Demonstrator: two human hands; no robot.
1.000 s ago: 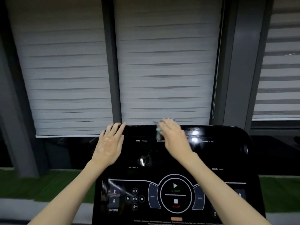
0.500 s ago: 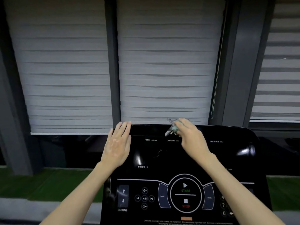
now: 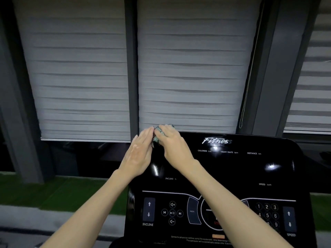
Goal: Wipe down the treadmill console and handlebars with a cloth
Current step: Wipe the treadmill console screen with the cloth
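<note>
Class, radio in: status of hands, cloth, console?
Right hand grips cloth at console top-left corner. Left hand flat beside it. Nothing obstructing.

Glossy black treadmill console [image 3: 232, 167]: white lettering reads Fitness, CALORIES, HEART RATE, DISTANCE, INCLINE, SPEED. Arrow, media and number keys sit along its lower part. Small crumpled mint-green and checked cloth [image 3: 157, 137] is bunched at the console's top left corner, against the upper edge, gripped by the right hand [image 3: 174, 145]. The left hand [image 3: 138, 154] lies flat beside it, fingertips touching the cloth.
</note>
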